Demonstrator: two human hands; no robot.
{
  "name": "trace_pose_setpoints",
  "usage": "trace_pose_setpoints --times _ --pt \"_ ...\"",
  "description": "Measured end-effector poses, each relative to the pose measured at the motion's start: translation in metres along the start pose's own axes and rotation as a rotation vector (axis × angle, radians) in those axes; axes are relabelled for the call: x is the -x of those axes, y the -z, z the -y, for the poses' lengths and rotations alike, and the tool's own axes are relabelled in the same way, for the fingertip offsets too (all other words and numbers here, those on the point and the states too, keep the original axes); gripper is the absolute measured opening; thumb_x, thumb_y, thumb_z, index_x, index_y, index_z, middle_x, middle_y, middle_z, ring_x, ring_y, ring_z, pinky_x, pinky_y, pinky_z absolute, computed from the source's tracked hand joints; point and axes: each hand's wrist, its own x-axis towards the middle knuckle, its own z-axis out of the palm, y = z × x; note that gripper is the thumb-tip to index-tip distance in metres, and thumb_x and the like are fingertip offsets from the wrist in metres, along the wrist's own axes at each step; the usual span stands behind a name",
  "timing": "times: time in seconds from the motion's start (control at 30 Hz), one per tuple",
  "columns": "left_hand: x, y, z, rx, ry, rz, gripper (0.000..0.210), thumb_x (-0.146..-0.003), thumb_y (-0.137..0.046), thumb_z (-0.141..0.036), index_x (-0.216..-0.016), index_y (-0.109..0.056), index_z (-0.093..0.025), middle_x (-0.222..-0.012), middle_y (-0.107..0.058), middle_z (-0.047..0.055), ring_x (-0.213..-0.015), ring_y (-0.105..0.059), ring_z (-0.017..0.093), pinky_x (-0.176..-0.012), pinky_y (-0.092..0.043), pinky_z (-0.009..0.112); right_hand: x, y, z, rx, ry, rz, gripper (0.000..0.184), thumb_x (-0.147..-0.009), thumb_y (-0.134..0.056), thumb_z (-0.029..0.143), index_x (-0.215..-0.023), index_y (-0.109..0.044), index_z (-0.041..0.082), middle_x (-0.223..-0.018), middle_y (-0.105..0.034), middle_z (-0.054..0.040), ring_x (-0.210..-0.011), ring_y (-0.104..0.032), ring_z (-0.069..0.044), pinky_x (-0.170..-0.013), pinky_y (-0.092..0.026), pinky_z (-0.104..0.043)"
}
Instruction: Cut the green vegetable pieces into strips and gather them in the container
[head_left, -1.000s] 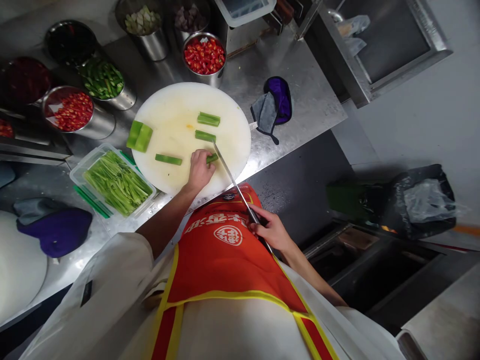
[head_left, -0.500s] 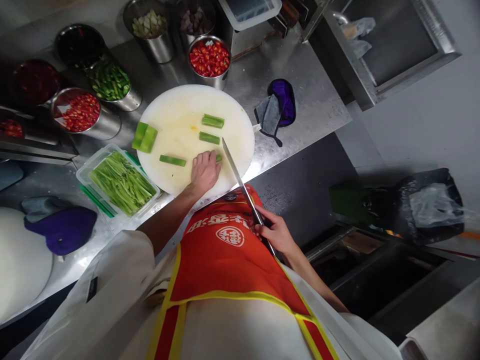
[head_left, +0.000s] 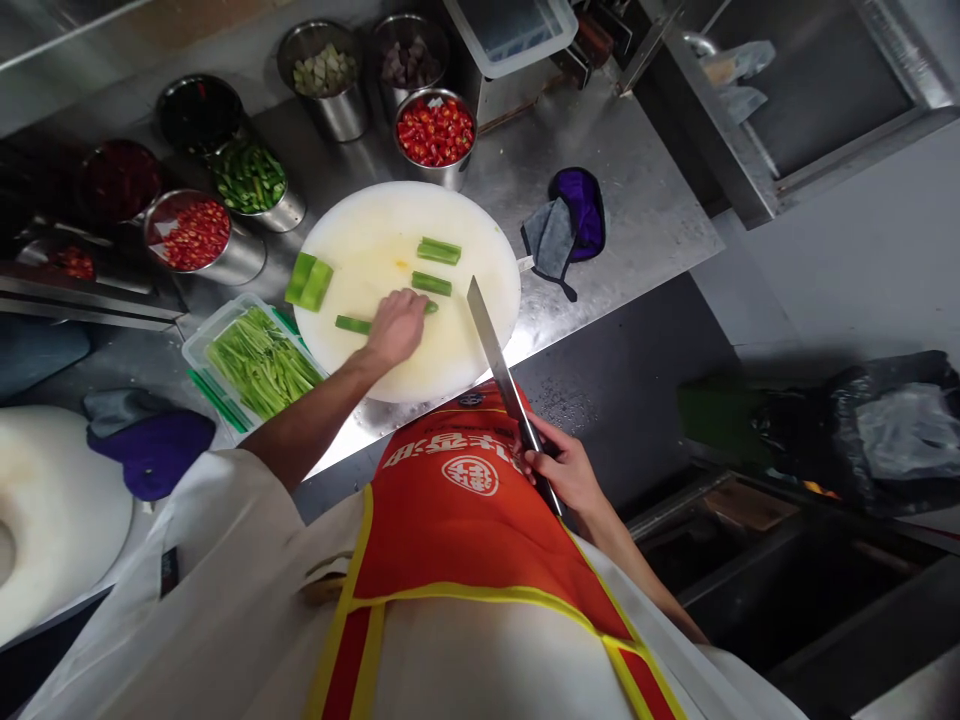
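Your board (head_left: 360, 230) lies before you, pieces (head_left: 431, 284) on it, your left hand (head_left: 397, 326) among them; tub (head_left: 196, 347) left, cloth (head_left: 550, 240) right, tins (head_left: 448, 177) behind. The knife (head_left: 496, 358), in your right hand (head_left: 570, 472), overhangs its near right edge.

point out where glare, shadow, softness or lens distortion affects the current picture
Head view: bright glare whitens the steel counter along its near edge, beside the white cutting board; head view: deep shadow hides detail around the black-lined bin; head view: the left hand looks slightly soft; head view: wide-angle stretching seems to splay the white left sleeve toward the corner.
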Motion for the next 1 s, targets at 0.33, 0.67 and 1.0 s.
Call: trace_pose_setpoints --times 0.33,0.67,1.0 --pt "-0.048 -0.004 0.116 0.133 0.173 -0.255 0.019 -0.094 -0.052 -0.031 -0.107 -0.063 -0.023 -0.108 -0.06 0.014 -0.108 -0.054 0.031 -0.098 -0.044 0.049 -0.001 0.0 0.006 0.009 -0.003 0.004 0.072 -0.074 -0.071 0.023 -0.145 -0.062 0.023 -0.081 -0.069 0.0009 -0.054 -0.052 -0.01 -0.047 -0.044 -0.023" --pt "0.007 0.037 0.113 0.046 -0.005 -0.202 0.035 -0.092 -0.058 -0.038 -0.121 -0.064 -0.02 -0.12 -0.064 0.009 -0.119 -0.056 0.029 -0.109 -0.043 0.045 0.005 0.014 0.006 0.01 0.005 0.018 0.067 -0.076 -0.073 0.025 -0.142 -0.064 0.022 -0.083 -0.069 0.0 -0.057 -0.055 -0.011 -0.047 -0.046 -0.023" --pt "0.054 0.015 0.071 0.003 -0.221 0.085 0.027 -0.092 -0.054 -0.018 -0.109 -0.074 -0.024 -0.106 -0.07 0.009 -0.107 -0.059 0.028 -0.1 -0.049 0.043 -0.01 0.031 0.029 0.209 -0.056 0.255 0.068 -0.076 -0.071 0.025 -0.144 -0.063 0.021 -0.084 -0.07 -0.0006 -0.057 -0.054 -0.01 -0.048 -0.046 -0.022"
